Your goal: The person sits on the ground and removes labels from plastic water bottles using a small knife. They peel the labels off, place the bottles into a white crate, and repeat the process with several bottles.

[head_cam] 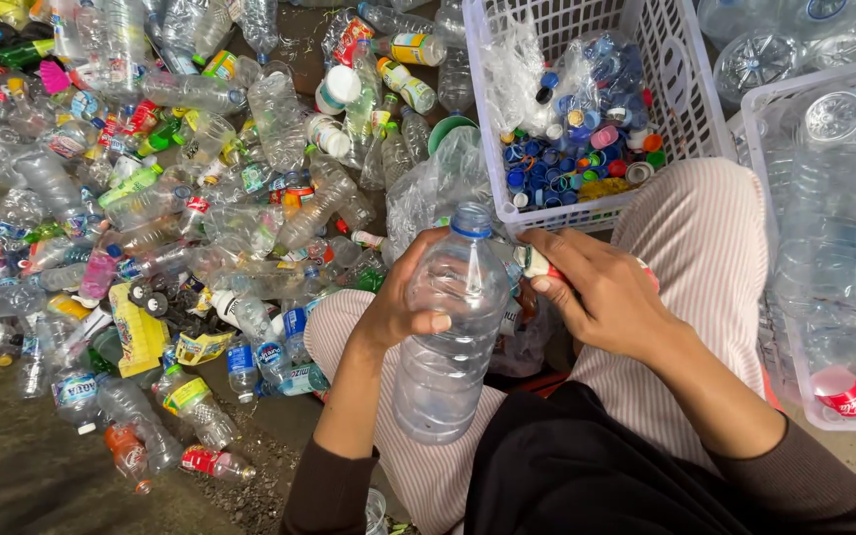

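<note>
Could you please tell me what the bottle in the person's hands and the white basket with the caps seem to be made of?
The bottle, gripped by the left hand, looks like thin clear plastic: see-through, glossy, ribbed and dented. The white basket appears to be rigid moulded plastic, a matt lattice of regular square openings. The right hand pinches something small beside the bottle; its material is unclear.

- Dark brown long sleeves point(334, 485) end at both wrists.
- A black top point(587, 476) covers the near torso.
- Pale trousers point(695, 238) with fine pink stripes cover both legs.
- Both hands are bare.
</note>
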